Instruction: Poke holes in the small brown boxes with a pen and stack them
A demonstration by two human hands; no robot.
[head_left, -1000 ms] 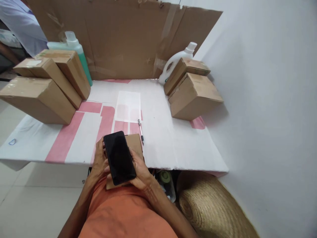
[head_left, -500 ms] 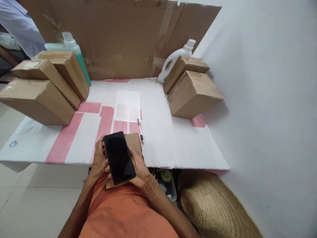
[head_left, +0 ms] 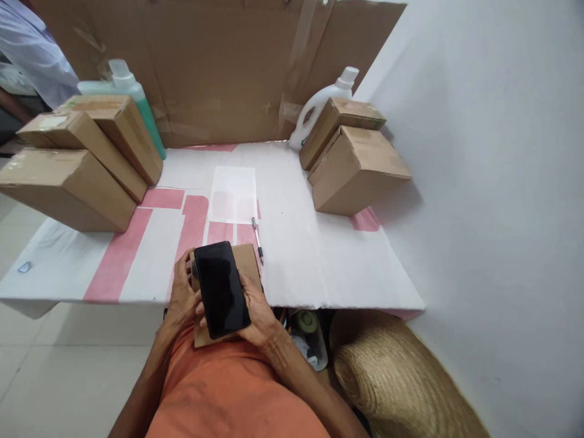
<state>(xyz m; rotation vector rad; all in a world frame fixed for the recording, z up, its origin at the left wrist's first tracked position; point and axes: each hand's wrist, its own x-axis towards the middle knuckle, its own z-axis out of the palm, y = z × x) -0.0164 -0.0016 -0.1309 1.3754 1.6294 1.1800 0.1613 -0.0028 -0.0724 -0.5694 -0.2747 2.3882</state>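
Note:
My right hand (head_left: 259,310) is wrapped round the right edge of a black smartphone (head_left: 222,289); its fingertips show at the phone's left edge. The phone's screen is dark and faces up. Beneath it is a flat brown cardboard piece (head_left: 247,261), tilted between my lap and the table's front edge. My left hand (head_left: 182,295) grips the cardboard piece by its left side, fingers curled at the edge. A dark patch on the cardboard near the left fingers is partly covered by the phone. Just beyond lies a pen (head_left: 258,240), beside a white paper sheet (head_left: 233,194).
Cardboard boxes stand at the left (head_left: 100,188) and right (head_left: 360,173). Behind them are a green-liquid bottle (head_left: 148,115) and a white jug (head_left: 326,100). A cardboard panel (head_left: 219,73) closes the back. A woven straw item (head_left: 392,371) sits below right. A person's sleeve (head_left: 41,48) shows far left.
The phone has shifted slightly right over the cardboard piece, uncovering a little more of its left side and a dark patch there. Both hands keep their hold.

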